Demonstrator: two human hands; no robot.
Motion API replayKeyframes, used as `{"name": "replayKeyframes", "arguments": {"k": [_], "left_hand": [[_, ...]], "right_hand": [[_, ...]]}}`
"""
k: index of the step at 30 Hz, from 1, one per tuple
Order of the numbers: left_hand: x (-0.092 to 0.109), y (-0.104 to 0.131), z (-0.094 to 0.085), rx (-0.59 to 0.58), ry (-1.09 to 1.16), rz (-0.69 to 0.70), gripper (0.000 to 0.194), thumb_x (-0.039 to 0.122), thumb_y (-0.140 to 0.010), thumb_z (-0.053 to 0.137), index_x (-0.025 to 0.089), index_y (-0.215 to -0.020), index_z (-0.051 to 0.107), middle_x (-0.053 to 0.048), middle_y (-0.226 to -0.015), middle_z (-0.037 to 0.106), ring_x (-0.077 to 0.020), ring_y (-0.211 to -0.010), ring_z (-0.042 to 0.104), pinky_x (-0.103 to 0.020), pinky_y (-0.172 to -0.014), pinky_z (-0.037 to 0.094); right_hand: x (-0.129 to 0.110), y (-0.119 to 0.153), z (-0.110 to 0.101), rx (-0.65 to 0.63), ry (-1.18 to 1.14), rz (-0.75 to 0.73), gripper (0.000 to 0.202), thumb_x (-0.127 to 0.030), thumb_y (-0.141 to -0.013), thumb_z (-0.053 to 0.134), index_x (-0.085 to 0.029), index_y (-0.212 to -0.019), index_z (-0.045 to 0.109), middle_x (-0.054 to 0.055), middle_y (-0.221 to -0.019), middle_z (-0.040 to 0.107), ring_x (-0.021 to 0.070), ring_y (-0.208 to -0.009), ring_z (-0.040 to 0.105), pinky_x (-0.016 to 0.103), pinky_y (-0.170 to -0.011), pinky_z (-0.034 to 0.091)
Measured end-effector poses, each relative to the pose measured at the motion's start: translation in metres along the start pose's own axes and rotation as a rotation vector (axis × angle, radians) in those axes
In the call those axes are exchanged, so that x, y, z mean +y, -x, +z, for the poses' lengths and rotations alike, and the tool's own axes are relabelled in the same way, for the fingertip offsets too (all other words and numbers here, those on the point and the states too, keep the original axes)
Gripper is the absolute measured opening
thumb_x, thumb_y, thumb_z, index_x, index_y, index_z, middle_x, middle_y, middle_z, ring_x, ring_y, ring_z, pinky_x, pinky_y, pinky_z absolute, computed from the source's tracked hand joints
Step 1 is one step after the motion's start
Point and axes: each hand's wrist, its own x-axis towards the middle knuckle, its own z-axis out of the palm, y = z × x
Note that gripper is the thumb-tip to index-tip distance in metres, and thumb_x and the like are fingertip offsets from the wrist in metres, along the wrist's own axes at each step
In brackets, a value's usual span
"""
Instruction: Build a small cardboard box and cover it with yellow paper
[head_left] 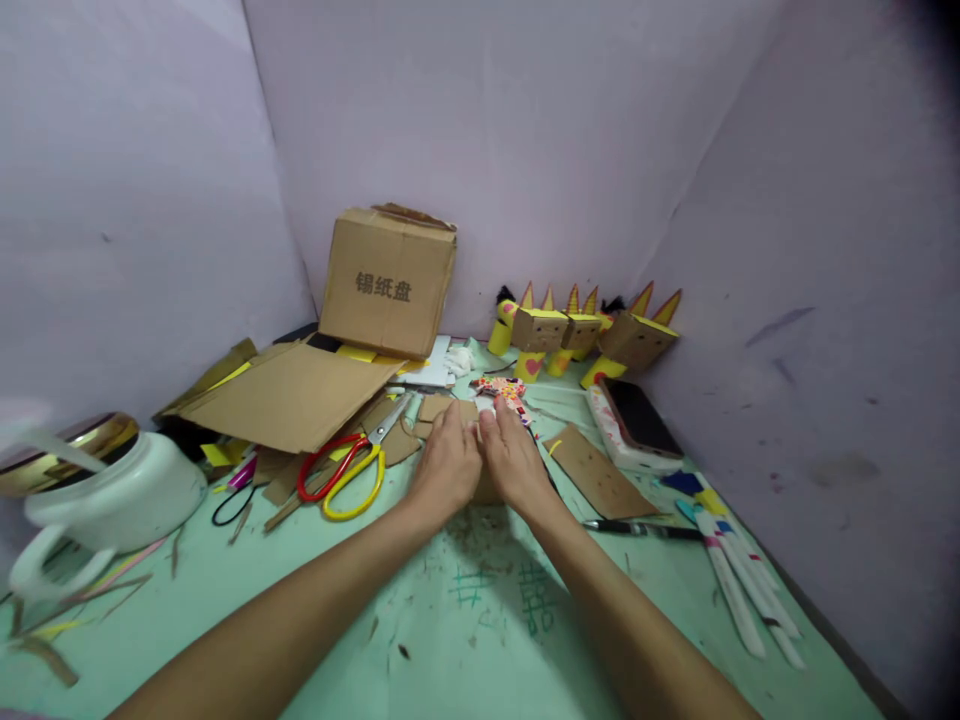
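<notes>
Side by side at the middle of the table, my left hand (448, 458) and my right hand (514, 456) are around a small brown cardboard piece (489, 488). My fingers are held close together and hide most of it, so its full shape cannot be made out. Just beyond my fingertips lie a flat cardboard scrap (447, 408) and a patterned, multicoloured item (511, 392). Scissors (351, 472) with one red and one yellow handle lie left of my left hand. A cut cardboard strip (600, 470) lies to the right of my right hand.
A white mug (120, 500) stands at the left, near a large cardboard sheet (289, 395). A cardboard box (386, 285) leans at the back wall. Cardboard figures (544, 330) with yellow tube legs stand back right. A phone (641, 415), a pen (637, 529) and markers (739, 580) lie right.
</notes>
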Motion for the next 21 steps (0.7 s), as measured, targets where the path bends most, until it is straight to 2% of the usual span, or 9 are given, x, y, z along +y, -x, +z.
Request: {"name": "replayKeyframes", "arguments": {"k": [5,7,12,15,18,21], "left_hand": [[0.012,0.006,-0.009,-0.004,-0.178,0.012,0.046,0.026,-0.088,0.036,0.008,-0.129,0.043,-0.024,-0.131,0.048,-0.0338,-0.125,0.042,-0.047,-0.102,0.029],[0.017,0.008,-0.012,-0.009,-0.239,-0.003,0.045,0.027,-0.087,0.037,0.007,-0.127,0.044,-0.026,-0.126,0.051,-0.0370,-0.119,0.047,-0.050,-0.098,0.032],[0.025,0.010,-0.016,-0.028,-0.316,-0.022,0.037,0.027,-0.086,0.037,0.012,-0.118,0.051,-0.023,-0.114,0.058,-0.0361,-0.108,0.054,-0.049,-0.092,0.036],[0.025,0.011,-0.016,-0.027,-0.290,-0.027,0.037,0.025,-0.085,0.040,0.013,-0.118,0.052,-0.023,-0.112,0.059,-0.0366,-0.108,0.055,-0.051,-0.093,0.034],[0.021,0.009,-0.013,-0.016,-0.209,-0.031,0.042,0.024,-0.083,0.043,0.012,-0.123,0.050,-0.025,-0.116,0.057,-0.0388,-0.112,0.052,-0.055,-0.097,0.029],[0.013,0.004,-0.012,-0.008,-0.064,-0.039,0.051,0.024,-0.082,0.045,0.013,-0.132,0.042,-0.021,-0.128,0.052,-0.0346,-0.122,0.046,-0.049,-0.103,0.028]], "right_hand": [[-0.001,0.001,-0.001,-0.017,0.088,-0.065,0.065,-0.044,-0.085,0.040,-0.004,-0.136,0.038,0.018,-0.145,0.035,0.0301,-0.138,0.024,0.045,-0.113,0.015],[0.001,0.000,-0.001,-0.012,0.098,-0.084,0.060,-0.038,-0.084,0.042,-0.006,-0.135,0.040,0.018,-0.142,0.040,0.0305,-0.136,0.027,0.046,-0.113,0.017],[0.006,-0.006,0.002,-0.003,0.068,-0.100,0.053,-0.027,-0.081,0.041,-0.012,-0.131,0.046,0.014,-0.136,0.047,0.0292,-0.132,0.033,0.047,-0.112,0.020],[0.007,-0.010,0.003,-0.007,0.020,-0.085,0.053,-0.024,-0.077,0.045,-0.010,-0.127,0.051,0.017,-0.133,0.049,0.0311,-0.130,0.035,0.048,-0.112,0.019],[0.011,-0.012,0.003,-0.004,-0.060,-0.067,0.052,-0.026,-0.075,0.047,-0.013,-0.126,0.052,0.014,-0.133,0.051,0.0305,-0.131,0.035,0.049,-0.113,0.016],[0.018,-0.012,-0.001,-0.008,-0.192,-0.044,0.056,-0.034,-0.079,0.047,-0.018,-0.132,0.046,0.011,-0.136,0.049,0.0297,-0.131,0.037,0.052,-0.111,0.020]]}}
